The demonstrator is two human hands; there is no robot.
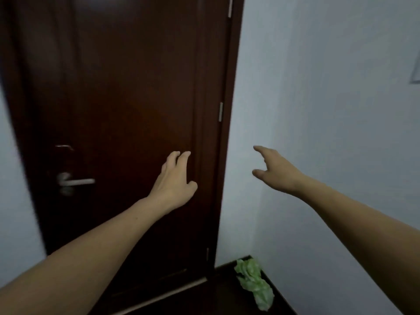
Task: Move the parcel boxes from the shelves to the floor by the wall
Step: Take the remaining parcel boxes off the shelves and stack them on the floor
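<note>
Neither a parcel box nor a shelf is in view. My left hand [176,181] is stretched forward in front of a dark brown door [113,98], fingers loosely spread, holding nothing. My right hand [273,170] reaches out before the pale wall [329,133] to the right of the door, fingers and thumb apart, also holding nothing. Both forearms are bare and extend from the bottom corners of the view.
The door has a silver lever handle [76,181] at its left and hinges [220,112] along its right edge. A crumpled green bag [255,284] lies on the dark floor [229,294] in the corner by the wall. A pale sheet [416,71] hangs at the far right.
</note>
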